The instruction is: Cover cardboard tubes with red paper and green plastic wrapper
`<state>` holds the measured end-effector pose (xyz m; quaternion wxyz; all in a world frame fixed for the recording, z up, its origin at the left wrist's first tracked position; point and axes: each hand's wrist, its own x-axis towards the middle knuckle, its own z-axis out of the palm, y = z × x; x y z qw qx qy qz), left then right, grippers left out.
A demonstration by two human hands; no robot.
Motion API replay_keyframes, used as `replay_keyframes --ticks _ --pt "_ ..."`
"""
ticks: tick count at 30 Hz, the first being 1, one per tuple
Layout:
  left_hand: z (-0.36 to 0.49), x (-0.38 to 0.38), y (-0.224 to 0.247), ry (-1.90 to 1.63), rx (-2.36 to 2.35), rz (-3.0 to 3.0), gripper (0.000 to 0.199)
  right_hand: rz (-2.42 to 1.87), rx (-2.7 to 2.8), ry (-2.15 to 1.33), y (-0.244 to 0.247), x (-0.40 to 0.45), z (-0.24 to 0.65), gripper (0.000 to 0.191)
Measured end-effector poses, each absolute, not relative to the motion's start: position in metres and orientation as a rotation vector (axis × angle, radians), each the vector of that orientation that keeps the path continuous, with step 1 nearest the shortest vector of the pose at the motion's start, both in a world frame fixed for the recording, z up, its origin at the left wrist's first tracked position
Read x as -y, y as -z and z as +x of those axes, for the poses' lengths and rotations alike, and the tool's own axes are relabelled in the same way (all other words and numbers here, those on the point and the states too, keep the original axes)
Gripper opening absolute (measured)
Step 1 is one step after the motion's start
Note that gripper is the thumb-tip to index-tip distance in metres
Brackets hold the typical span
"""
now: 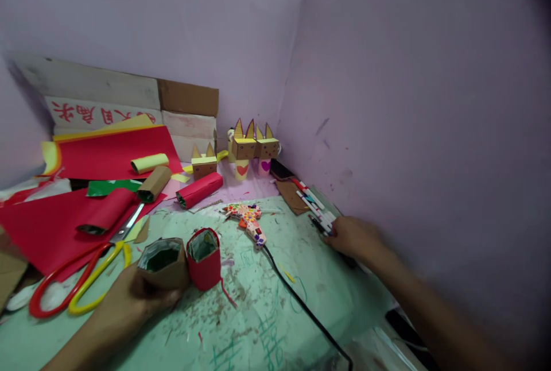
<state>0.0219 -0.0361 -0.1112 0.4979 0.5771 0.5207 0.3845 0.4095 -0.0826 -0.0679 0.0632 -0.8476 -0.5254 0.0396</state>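
The fingers of the left hand (138, 300) curl round a brown tube (169, 274), its open end facing up. A red tube (204, 270) stands upright close beside it. The fingers of the right hand (352, 238) bend over the near end of some markers (316, 201) by the purple wall (408, 101); whether they grip one, I cannot tell. Between the hands, on the green table cover (245, 308), lies a flower-patterned glue gun (248, 221) with a black cord (301, 302). Scissors (118, 236) with one red and one yellow handle lie beside the left hand, blades next to a red roll (109, 208). Farther back are a brown roll (155, 182), a yellow roll (150, 163) and red paper (112, 153). At the back stand two eared figures (245, 150) with hearts on their bodies, near a cardboard sheet (189, 98) against the wall
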Motion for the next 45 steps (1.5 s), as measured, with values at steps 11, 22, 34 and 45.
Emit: replay_keyframes --ticks 11,22,34,45 --pt "0.029 0.041 0.09 -0.9 -1.197 1.225 0.044 -1.584 1.088 -0.769 0.035 0.11 0.401 0.027" --pt "0.027 0.04 0.092 -0.865 -1.207 1.287 0.047 -0.736 1.009 -1.29 0.022 0.077 0.274 0.037" --pt "0.025 0.04 0.09 -0.836 -1.286 1.337 0.048 -0.684 1.07 -0.801 0.053 0.039 0.228 0.032" --pt "0.017 0.037 0.104 -0.889 -1.274 1.463 0.047 -0.71 1.072 -1.136 0.081 0.033 0.203 0.043"
